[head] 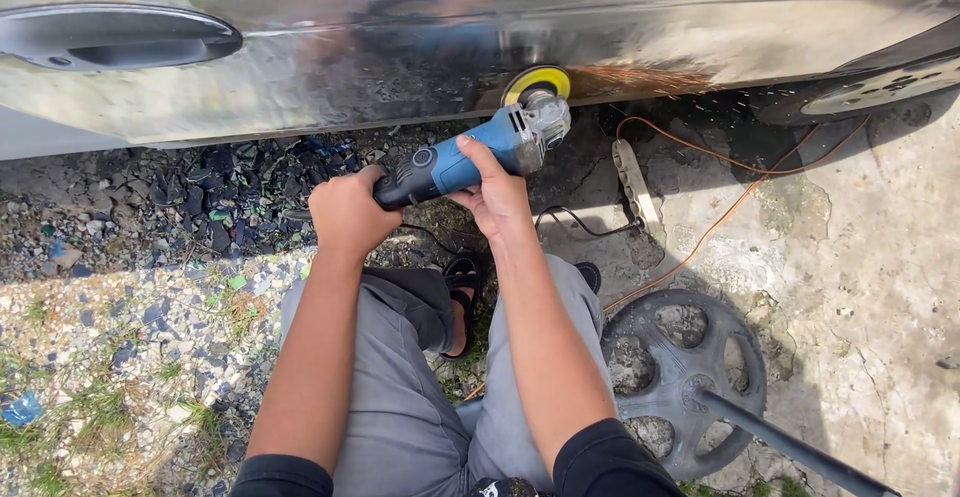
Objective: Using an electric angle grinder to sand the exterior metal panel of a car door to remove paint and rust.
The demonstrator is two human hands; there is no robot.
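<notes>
**Both hands on a blue grinder, disc against a bare metal car door**

Left hand (348, 212): closed in a fist around the dark rear grip of the angle grinder (478, 155), knuckles up. Right hand (497, 197): wrapped under and around the blue body of the same tool, thumb laid along the top toward the head. Grinder slanted up and to the right, away from the lap, its grey gear head topped by a yellow-backed disc (535, 82) pressed against the lower part of the car door (400, 47). Orange sparks (640, 79) streaking right from the disc along the stripped, shiny panel. Dark door handle (115, 37) far up left on the same panel.

Below the tool: grey trousers, a sandalled foot (461, 292) between the knees, black sleeves at the bottom edge. To the right on cracked concrete: a pale power strip (636, 182), a black cord plugged into it, an orange cable (740, 197) looping past. Nearer, a black round base with cut-outs (685, 382), a dark pole running off it to the lower right. Left side: gravel, dark debris, patches of grass.
</notes>
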